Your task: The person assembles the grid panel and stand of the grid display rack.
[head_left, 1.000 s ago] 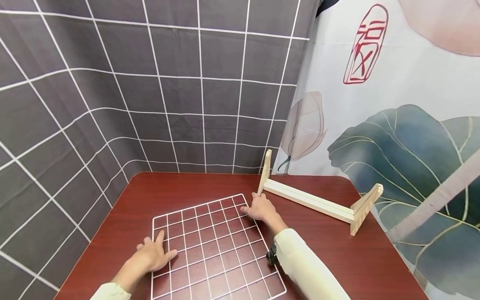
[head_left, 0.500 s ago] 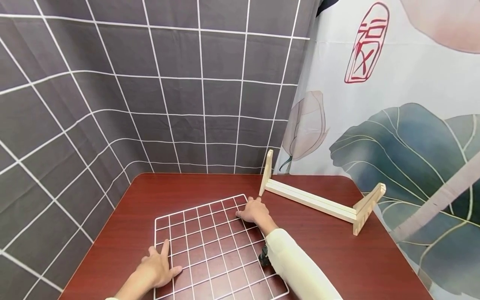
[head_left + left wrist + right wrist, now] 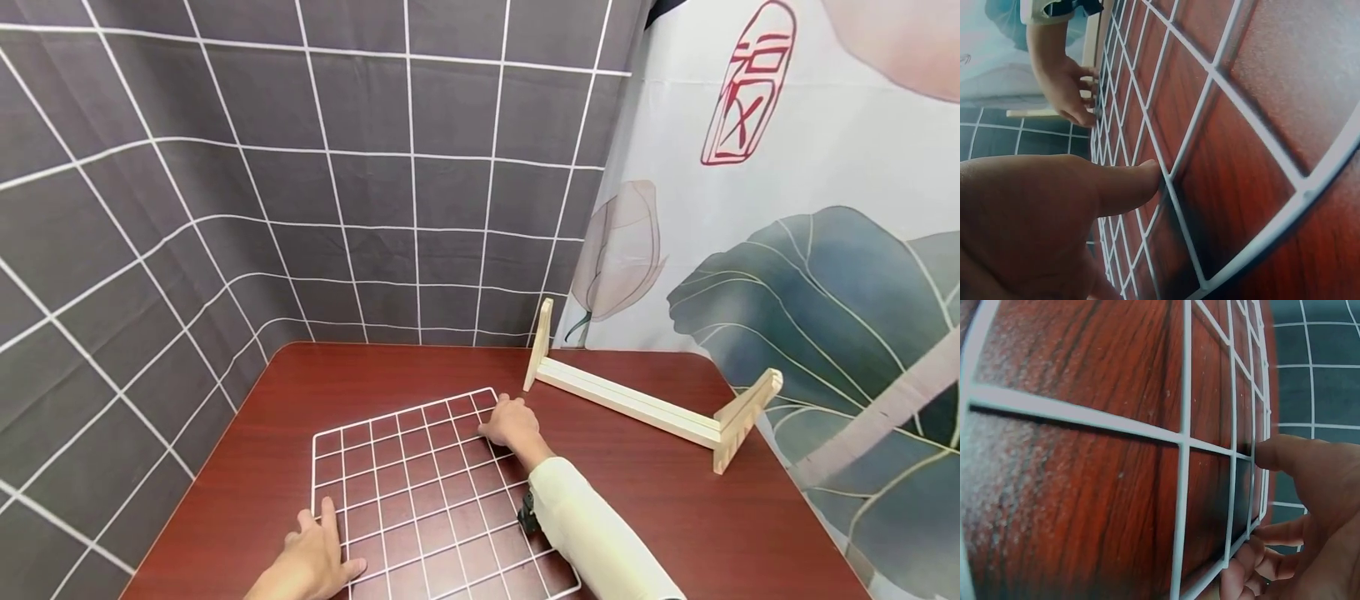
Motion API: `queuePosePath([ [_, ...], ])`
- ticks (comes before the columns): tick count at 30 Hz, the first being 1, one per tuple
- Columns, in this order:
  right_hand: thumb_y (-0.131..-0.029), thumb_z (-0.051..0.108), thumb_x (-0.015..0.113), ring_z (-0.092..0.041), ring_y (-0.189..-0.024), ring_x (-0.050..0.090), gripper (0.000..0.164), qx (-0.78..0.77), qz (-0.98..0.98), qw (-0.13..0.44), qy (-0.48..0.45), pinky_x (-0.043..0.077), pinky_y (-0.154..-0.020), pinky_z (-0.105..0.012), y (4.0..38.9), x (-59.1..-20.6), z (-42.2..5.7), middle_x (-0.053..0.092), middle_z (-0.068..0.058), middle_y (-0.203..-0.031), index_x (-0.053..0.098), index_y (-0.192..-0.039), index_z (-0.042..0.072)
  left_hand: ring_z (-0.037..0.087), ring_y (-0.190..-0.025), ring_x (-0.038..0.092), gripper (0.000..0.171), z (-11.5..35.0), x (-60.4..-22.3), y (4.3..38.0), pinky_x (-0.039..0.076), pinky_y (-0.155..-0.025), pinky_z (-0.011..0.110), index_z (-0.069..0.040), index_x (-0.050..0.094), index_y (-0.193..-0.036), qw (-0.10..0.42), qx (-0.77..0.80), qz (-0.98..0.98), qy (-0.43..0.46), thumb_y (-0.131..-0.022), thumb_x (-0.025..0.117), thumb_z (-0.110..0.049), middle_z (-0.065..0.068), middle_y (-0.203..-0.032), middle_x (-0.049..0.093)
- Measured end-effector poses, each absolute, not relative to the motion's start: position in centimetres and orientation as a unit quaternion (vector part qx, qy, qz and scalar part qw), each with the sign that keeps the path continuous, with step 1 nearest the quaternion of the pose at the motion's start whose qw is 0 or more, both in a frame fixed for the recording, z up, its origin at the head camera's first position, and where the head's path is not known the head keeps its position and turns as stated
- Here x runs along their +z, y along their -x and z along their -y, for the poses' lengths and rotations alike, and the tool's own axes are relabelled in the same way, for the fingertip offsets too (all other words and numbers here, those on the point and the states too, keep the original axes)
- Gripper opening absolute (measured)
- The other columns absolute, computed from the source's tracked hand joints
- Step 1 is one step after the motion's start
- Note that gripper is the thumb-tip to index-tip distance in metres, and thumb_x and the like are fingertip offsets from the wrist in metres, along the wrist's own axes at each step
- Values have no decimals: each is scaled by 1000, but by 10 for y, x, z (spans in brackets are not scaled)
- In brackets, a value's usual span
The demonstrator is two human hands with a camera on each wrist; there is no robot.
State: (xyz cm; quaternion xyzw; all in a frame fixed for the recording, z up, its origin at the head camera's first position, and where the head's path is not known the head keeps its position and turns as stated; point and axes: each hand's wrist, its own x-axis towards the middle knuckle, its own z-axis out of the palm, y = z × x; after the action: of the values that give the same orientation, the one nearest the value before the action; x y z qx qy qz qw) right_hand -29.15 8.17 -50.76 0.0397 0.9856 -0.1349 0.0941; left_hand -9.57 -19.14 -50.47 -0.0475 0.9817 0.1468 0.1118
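A white wire grid panel [image 3: 403, 412] lies flat on the reddish-brown table. My left hand [image 3: 311, 558] is at its left edge, fingers spread. In the left wrist view that hand's extended thumb [image 3: 1132, 184] touches a wire; its other fingers are mostly hidden. My right hand [image 3: 515, 427] is at the panel's far right corner region. The right wrist view has its fingers [image 3: 1249, 559] curled at the edge wire and its thumb [image 3: 1272, 454] against a wire, so it holds the rim there.
A pale wooden stand [image 3: 630, 402], a long bar between two upright end pieces, stands on the table [image 3: 420, 367] to the right, close to my right hand. Behind hangs a dark grey checked curtain [image 3: 367, 192]; a white leaf-patterned curtain [image 3: 675, 125] hangs on the right.
My left hand has slid along the panel's left edge towards me. My right hand has shifted slightly on the rim. The panel and stand have barely moved beyond a small view shift.
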Motion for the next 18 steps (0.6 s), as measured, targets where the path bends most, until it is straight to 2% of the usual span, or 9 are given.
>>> queuePosePath([
  [5,-79,46,81,-39,-102,68,83,-146,-983,98,-45,58,-83,-50,293,-510,-81,63,-27,-118,49,-140,0,53,-90,57,104,192,-509,91,54,-78,66,11,34,-144,101,174,-978,51,-71,89,-38,46,-115,41],
  [10,-77,50,81,-36,-96,69,89,-137,-985,94,-48,58,-79,-47,295,-514,-82,68,-24,-111,47,-143,2,52,-89,57,108,192,-514,85,53,-74,66,5,33,-147,96,200,-974,50,-68,92,-38,42,-112,42],
  [14,-75,53,81,-33,-88,70,85,-128,-987,82,-43,57,-73,-46,298,-514,-84,71,-21,-102,50,-138,6,55,-94,54,115,191,-515,84,53,-75,68,5,33,-148,97,209,-971,57,-60,97,-35,44,-114,39],
  [18,-75,54,79,-34,-86,70,78,-135,-987,79,-34,56,-69,-47,299,-514,-88,71,-20,-101,53,-133,8,56,-99,50,119,187,-516,87,52,-80,70,4,32,-147,102,222,-967,78,-54,100,-26,44,-116,36],
])
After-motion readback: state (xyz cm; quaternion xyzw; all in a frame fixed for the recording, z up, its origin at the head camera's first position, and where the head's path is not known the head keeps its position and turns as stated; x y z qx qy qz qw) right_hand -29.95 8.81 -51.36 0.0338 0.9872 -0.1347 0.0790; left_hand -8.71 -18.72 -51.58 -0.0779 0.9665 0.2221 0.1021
